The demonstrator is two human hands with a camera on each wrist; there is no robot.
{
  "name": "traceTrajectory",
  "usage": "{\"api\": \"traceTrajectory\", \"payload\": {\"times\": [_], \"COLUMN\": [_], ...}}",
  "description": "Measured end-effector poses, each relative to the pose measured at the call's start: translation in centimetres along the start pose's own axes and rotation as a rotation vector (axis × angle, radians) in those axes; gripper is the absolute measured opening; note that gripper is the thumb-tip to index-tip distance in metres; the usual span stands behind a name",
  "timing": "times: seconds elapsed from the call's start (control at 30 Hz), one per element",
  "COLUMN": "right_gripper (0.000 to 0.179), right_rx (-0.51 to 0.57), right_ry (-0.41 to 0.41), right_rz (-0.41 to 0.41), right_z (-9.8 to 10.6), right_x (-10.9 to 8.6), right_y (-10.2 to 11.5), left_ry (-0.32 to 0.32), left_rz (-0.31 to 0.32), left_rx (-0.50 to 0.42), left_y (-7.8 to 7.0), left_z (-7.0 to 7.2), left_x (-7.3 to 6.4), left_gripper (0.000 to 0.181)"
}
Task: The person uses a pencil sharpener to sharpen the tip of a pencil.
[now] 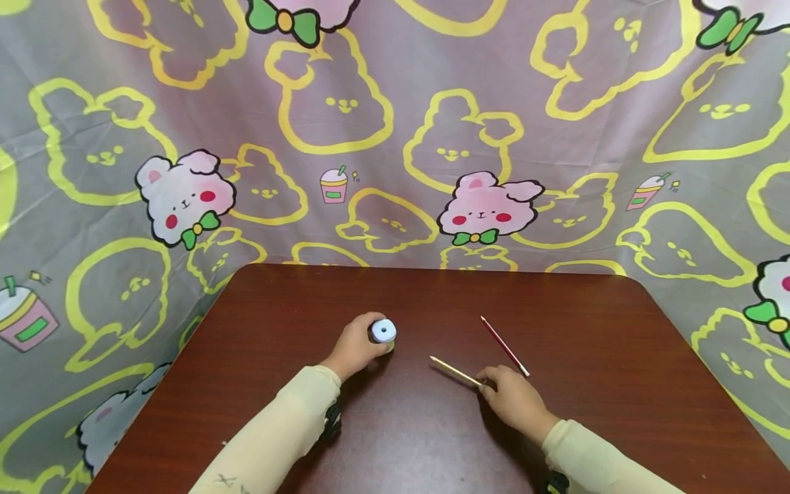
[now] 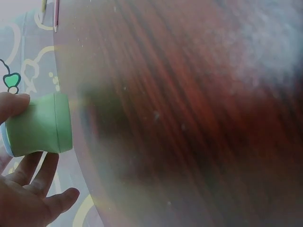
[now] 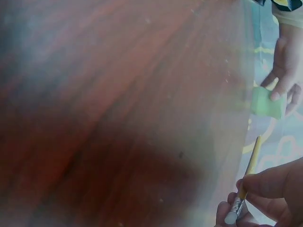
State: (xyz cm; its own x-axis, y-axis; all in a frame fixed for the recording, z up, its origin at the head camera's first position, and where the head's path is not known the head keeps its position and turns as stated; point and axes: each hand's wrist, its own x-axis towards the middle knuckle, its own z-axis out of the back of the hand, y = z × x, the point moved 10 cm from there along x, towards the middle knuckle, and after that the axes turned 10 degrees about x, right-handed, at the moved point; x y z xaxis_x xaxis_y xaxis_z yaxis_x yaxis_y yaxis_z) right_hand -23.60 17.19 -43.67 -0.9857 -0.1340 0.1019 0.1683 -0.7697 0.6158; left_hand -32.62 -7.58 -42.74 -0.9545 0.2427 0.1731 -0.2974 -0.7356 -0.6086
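Note:
My left hand point(image 1: 356, 346) grips a pencil sharpener point(image 1: 384, 331) left of the table's middle. The sharpener has a green body point(image 2: 40, 125) and a pale top with a small dark hole facing up. My right hand point(image 1: 517, 399) pinches a yellow pencil point(image 1: 455, 371) near its eraser end, and the pencil's point is toward the sharpener, some way apart from it. In the right wrist view, a metal band and whitish eraser show at the near end of this pencil point(image 3: 252, 158). Just beyond my right hand lies a red pencil point(image 1: 505, 345), its white end nearest the hand.
Both hands work over a dark reddish-brown wooden table point(image 1: 426, 439) with rounded far corners. A grey-pink cloth point(image 1: 395, 171) printed with yellow outlines and rabbits hangs behind the table and along its sides.

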Motion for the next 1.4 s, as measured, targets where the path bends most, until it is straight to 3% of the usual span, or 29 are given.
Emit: {"api": "traceTrajectory", "payload": {"times": [0.33,0.77,1.13,1.4], "right_gripper": [0.011,0.014,0.017,0.02], "right_rx": [0.016,0.031,-0.075,-0.12], "right_ry": [-0.029,-0.083,-0.212,-0.255], "right_rz": [0.042,0.087,0.263,0.366], "right_z": [1.3,2.7,3.8,4.0], "right_x": [0.6,1.1,0.7,0.3], "right_y": [0.0,0.7,2.2,3.2], "left_ry": [-0.023,-0.068,-0.033,-0.028], "left_rz": [0.004,-0.029,-0.058,-0.139], "left_rx": [0.037,0.064,0.118,0.262], "left_y": [0.3,-0.4,-1.0,-2.3], "left_z": [0.6,2.0,2.4,2.3], "left_x": [-0.1,-0.9,-1.5,-2.1], "left_gripper": [0.05,0.051,0.05,0.053]}}
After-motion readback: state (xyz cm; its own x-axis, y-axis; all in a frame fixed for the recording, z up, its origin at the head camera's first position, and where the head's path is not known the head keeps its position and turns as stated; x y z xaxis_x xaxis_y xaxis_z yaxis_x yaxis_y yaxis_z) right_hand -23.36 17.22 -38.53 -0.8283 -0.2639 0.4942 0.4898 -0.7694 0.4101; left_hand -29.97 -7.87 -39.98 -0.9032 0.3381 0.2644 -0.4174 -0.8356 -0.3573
